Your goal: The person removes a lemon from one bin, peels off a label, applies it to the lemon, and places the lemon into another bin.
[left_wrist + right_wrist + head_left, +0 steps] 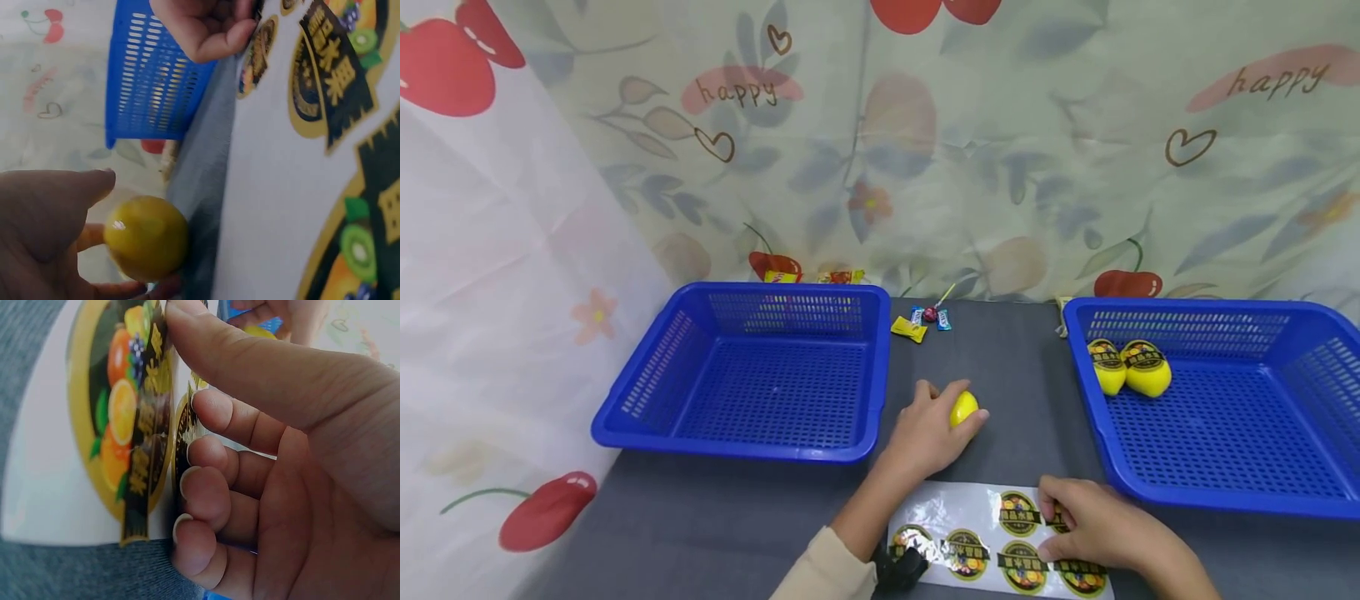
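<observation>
Left-hand fingers curl round a yellow lemon-shaped toy, thumb on top, toy resting on the grey table between the two baskets, nearer the left one. Left hand sits just beyond the far edge of the sticker sheet. Right hand lies on the right part of that sheet, fingers bent, fingertips pressing at the edge of a round fruit sticker; thumb lies along the top of it. Cannot tell whether the sticker edge is actually lifted or pinched. Sheet lies at the near edge of the table, several round gold-rimmed stickers on it in rows. Left blue basket has nothing visible inside. Right blue basket holds two yellow toys with stickers on, touching each other, in its far left corner. Small wrapped sweets lie at the far side of the table between the baskets, well apart from both hands. Floral curtain behind everything.
</observation>
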Tool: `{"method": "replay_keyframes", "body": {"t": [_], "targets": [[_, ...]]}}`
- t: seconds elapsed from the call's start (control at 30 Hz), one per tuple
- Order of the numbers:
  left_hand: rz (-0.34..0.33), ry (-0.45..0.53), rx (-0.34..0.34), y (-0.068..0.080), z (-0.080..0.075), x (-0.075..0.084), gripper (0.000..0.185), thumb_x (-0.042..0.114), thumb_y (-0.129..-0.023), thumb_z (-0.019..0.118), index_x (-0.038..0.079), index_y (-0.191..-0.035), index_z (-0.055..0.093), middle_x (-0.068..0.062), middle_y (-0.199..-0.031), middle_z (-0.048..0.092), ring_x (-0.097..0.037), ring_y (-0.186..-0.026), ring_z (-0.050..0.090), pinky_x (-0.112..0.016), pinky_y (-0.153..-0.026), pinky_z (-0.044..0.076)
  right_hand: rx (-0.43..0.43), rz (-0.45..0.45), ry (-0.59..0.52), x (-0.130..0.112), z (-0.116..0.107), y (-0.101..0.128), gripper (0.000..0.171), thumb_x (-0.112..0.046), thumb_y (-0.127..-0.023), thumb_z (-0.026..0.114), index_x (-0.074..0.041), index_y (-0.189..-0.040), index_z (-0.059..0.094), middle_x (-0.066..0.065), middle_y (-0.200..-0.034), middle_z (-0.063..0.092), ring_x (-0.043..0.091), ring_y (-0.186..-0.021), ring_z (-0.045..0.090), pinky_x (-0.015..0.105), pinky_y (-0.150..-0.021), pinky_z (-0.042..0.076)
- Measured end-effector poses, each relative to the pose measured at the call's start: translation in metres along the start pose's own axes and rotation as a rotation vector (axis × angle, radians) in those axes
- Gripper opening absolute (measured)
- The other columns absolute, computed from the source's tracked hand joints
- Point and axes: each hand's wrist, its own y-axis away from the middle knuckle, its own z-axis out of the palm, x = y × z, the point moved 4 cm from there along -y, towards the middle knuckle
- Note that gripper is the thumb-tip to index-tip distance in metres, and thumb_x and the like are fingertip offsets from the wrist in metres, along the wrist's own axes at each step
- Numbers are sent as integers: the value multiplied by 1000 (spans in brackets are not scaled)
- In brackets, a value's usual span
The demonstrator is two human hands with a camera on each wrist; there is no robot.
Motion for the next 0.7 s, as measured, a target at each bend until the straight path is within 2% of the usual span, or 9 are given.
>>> {"method": "replay_keyframes", "body": {"t": [0.13, 0.23, 0.3, 0.37, 0.43, 0.47, 0.6, 0.7], "targets": [[40, -93, 69, 15, -13, 7, 63, 50, -93, 66, 23, -148, 50, -18, -138, 43, -31, -102, 60, -45, -83, 51, -1, 1, -1, -1, 1, 0, 43, -37, -73, 89, -19, -85, 52, -8, -65, 44, 4, -54, 37, 25, -49, 30], [132, -164, 110, 32, -18, 17, 60, 49, -88, 74, 18, -137, 58, -13, -126, 50, -24, -98, 59, -41, -81, 52, -1, -5, -1, 0, 0, 0, 43, -38, -73, 89, -20, -85, 52, -9, -65, 44, 3, -54, 37, 25, -49, 30], [199, -189, 70, 41, -12, 24, 51, 50, -84, 77, 17, -121, 65, -5, -109, 53, -16, -85, 57, -33, -71, 51, 2, -9, 1, 1, 0, 0, 43, -38, -73, 89, -19, -85, 52, -9, -65, 44, 3, -53, 37, 24, -48, 30], [248, -209, -11, 49, 1, 29, 44, 51, -82, 79, 17, -107, 67, 1, -94, 50, -11, -73, 52, -28, -61, 47, 0, -11, 1, 2, -1, 0, 43, -38, -73, 89, -19, -85, 52, -9, -65, 44, 3, -53, 37, 24, -48, 30], [268, -245, -91, 54, 17, 31, 44, 55, -81, 78, 17, -98, 65, 3, -87, 46, -8, -65, 48, -25, -55, 44, -4, -11, -3, 2, -2, 0, 43, -38, -73, 88, -19, -86, 52, -9, -65, 43, 3, -53, 37, 24, -48, 30], [272, -270, -108, 56, 24, 32, 45, 56, -80, 79, 16, -95, 63, 3, -85, 44, -8, -63, 47, -25, -54, 44, -5, -8, -4, 3, -2, -1, 43, -39, -73, 88, -19, -86, 52, -9, -65, 43, 3, -53, 37, 24, -48, 30], [294, -356, -72, 60, 41, 35, 51, 58, -78, 80, 14, -89, 57, 2, -84, 44, -11, -63, 51, -27, -51, 45, -8, -7, -8, 3, 0, -2, 43, -40, -74, 88, -19, -85, 52, -9, -65, 44, 3, -54, 37, 23, -48, 29], [322, -359, -42, 61, 45, 37, 48, 55, -78, 81, 15, -88, 56, 2, -83, 44, -12, -63, 52, -27, -50, 44, 0, -12, -6, 3, 0, -1, 43, -40, -73, 88, -20, -85, 52, -9, -65, 44, 3, -54, 38, 23, -48, 30]]}}
